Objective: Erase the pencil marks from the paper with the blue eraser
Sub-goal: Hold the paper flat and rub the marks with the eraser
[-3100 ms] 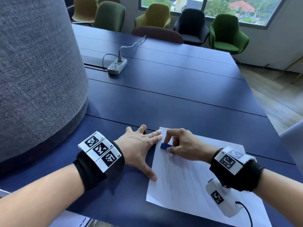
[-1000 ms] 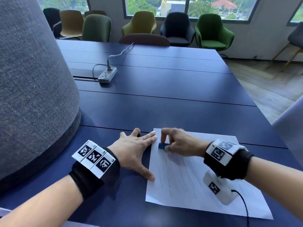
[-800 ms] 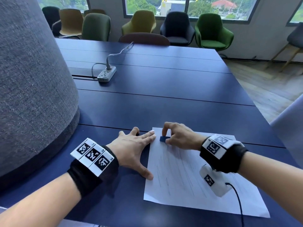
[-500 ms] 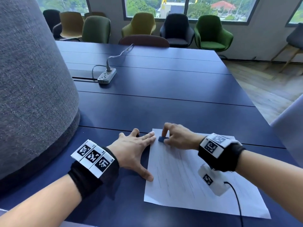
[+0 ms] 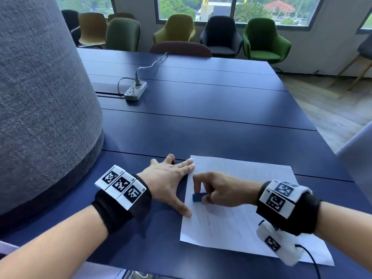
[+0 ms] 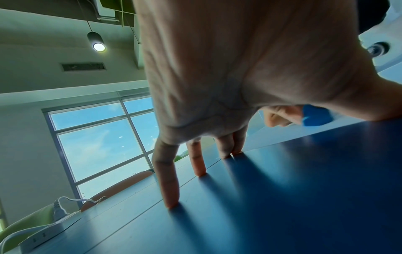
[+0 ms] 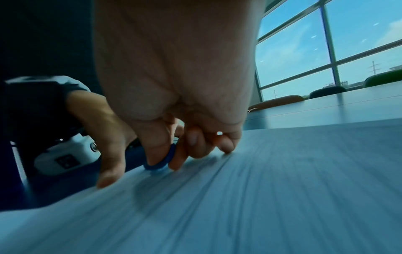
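A white sheet of paper (image 5: 243, 214) with faint pencil strokes lies on the dark blue table (image 5: 201, 121). My right hand (image 5: 203, 195) pinches the small blue eraser (image 5: 198, 197) between thumb and fingers and presses it on the paper near its left edge. The eraser (image 7: 162, 162) shows under the thumb in the right wrist view, and the eraser (image 6: 316, 116) peeks out behind my left thumb in the left wrist view. My left hand (image 5: 171, 182) lies flat and spread, thumb and fingertips holding the paper's left edge down. Its fingers (image 6: 169, 185) press straight on the table.
A large grey fabric-covered column (image 5: 40, 97) stands close at the left. A white power strip (image 5: 135, 90) with its cable lies far back on the table. Several chairs (image 5: 265, 39) line the far side. The table's right edge drops to a wooden floor (image 5: 332, 101).
My right hand has slid the eraser from the paper's top left corner toward me along the left edge. The left hand has stayed in place.
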`<state>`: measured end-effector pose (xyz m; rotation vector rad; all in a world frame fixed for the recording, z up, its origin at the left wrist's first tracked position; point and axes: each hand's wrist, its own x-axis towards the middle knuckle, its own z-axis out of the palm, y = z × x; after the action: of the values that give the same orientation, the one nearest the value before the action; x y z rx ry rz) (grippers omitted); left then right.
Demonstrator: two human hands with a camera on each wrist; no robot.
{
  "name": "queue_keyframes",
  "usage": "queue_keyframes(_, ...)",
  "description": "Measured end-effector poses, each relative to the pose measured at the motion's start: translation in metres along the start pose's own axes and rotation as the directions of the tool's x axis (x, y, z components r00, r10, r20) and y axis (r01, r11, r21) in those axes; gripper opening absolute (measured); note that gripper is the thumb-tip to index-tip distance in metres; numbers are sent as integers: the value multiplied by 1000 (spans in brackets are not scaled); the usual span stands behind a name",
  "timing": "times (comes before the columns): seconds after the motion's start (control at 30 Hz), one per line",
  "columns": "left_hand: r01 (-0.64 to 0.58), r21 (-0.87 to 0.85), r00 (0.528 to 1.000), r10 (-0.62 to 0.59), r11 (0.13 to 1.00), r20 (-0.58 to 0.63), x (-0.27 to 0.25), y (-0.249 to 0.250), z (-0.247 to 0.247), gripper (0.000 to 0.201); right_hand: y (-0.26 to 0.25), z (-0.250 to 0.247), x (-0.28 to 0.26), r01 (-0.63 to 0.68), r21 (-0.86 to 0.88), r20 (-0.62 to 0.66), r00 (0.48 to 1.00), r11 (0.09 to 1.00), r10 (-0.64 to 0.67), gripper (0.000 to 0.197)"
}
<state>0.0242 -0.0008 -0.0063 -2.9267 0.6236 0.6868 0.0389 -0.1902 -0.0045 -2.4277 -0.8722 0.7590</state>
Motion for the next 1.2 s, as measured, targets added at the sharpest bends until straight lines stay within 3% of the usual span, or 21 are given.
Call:
queue_keyframes(0.07,4,-5,1000,-4,1000,10,-1,-1,0,131,-4,-4,4,-35,-46,-28,999,998,34,15)
queue_keyframes(0.17,-6,3,1000,6,1000,2,-1,-2,0,130,-3,-9,10,-83,-24,-183,980,996,77,15)
queue_keyframes(0.27,0,-2,1000,0,1000,19,-1,0,-2,128,-4,-4,1,8,-7,-61,998,1000,-9,14)
queue_keyframes(0.33,6,-11,999,-6,1000,32,-2,0,-3,128,-8,-5,-1,-5,-34,14,1000,999,6,14)
queue_keyframes(0.43,-2,-32,999,3,999,38,-2,-1,-4,131,-7,-10,9,-85,-33,-157,984,996,79,16)
queue_keyframes(0.5,-2,-26,999,3,1000,34,-2,1,-5,130,-6,-8,9,-62,-11,-205,977,998,58,14)
queue_keyframes(0.63,17,4,998,-17,1000,64,-4,5,-8,132,-9,-4,-3,-8,-32,61,998,999,10,13)
queue_keyframes(0.8,7,-10,998,-6,1000,60,-6,6,-9,131,-10,-11,5,-74,0,-179,981,997,73,12)
queue_keyframes(0.93,23,3,996,-23,1000,81,-7,8,-10,133,-12,0,-11,4,-42,64,998,999,-1,14)
queue_keyframes(1.0,26,-2,996,-26,1000,85,-6,7,-10,132,-14,-1,-11,-20,-53,55,998,998,23,14)
queue_keyframes(1.1,19,-3,996,-18,1000,88,-6,6,-10,130,-13,0,-10,-41,4,-79,996,999,42,16)
queue_keyframes(1.2,24,-5,996,-24,1000,91,-6,7,-10,131,-14,8,-21,-1,7,70,998,1000,1,15)
